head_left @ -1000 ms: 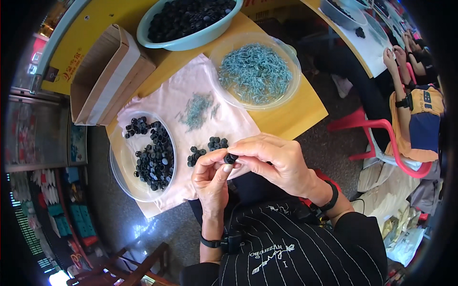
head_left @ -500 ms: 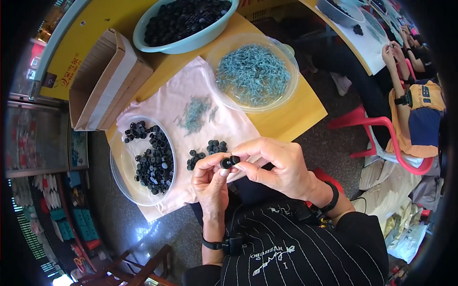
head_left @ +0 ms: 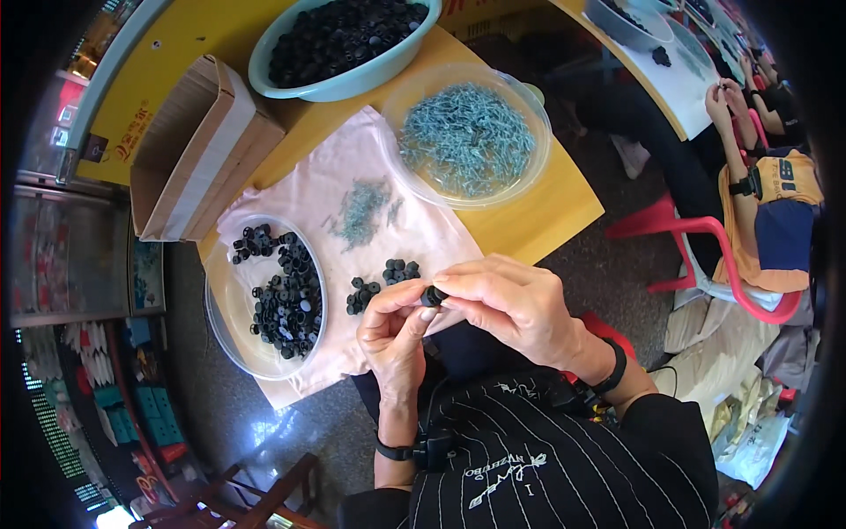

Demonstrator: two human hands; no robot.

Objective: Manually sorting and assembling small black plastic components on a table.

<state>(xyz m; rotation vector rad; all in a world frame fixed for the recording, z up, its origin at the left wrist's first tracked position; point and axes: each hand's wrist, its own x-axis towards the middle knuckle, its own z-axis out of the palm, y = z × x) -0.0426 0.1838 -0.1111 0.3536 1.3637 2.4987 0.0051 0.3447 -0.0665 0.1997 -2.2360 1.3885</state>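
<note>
Between both hands, just past the near edge of the pink cloth point(head_left: 339, 304), is a small round black plastic part point(head_left: 433, 297). My left hand point(head_left: 394, 337) pinches it from the left with thumb and fingertips. From the other side, the thumb and fingers of my right hand point(head_left: 520, 309) close on it as well, hiding much of it. Two small clusters of black knob-like pieces point(head_left: 401, 270) lie on the cloth just beyond my fingers. Farther off on the cloth is a loose pile of thin bluish-grey pins or screws point(head_left: 361, 212); their exact kind is too small to tell.
A clear round lid-like tray point(head_left: 231, 348) with black pieces sits left. Behind stand a cardboard box point(head_left: 189, 150), a pale green basin point(head_left: 357, 84) of black parts and a clear tub point(head_left: 548, 141) of bluish pins. Another person sits right on a red chair point(head_left: 670, 220).
The two black pieces seen between my fingertips now sit closer together and look like one. My hands have drawn slightly nearer each other.
</note>
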